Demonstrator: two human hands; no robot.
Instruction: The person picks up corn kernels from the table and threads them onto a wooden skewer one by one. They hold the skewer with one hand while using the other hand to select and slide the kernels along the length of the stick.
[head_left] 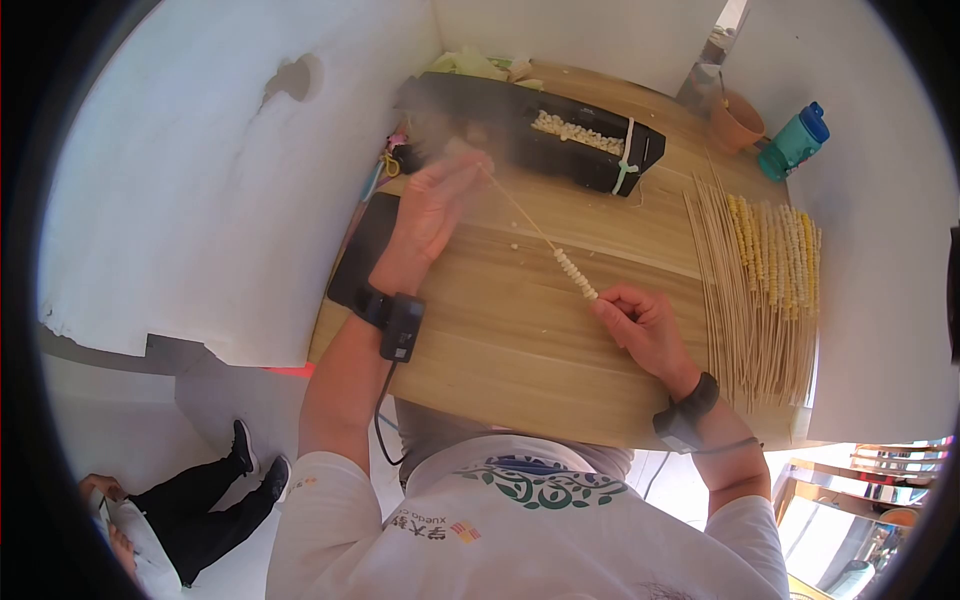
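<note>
A thin wooden skewer [525, 213] slants between my two hands above the wooden table. Pale kernels, perhaps corn, are threaded close together on its lower part [575, 273]. My right hand [643, 325] pinches the skewer just below the threaded kernels. At the skewer's upper tip is my left hand [437, 200], its fingers drawn together and hazy; what lies between them is too blurred to make out. Just beyond my left hand stands a long black trough [490, 95] with loose pale kernels [575, 132] in it.
Bare skewers [715, 270] and skewers threaded with yellow and pale kernels [780, 250] lie on the right of the table [500, 350]. A clay pot [737, 122] and a teal bottle [797, 142] stand behind them. White walls flank the table. Another person's legs [200, 500] show at lower left.
</note>
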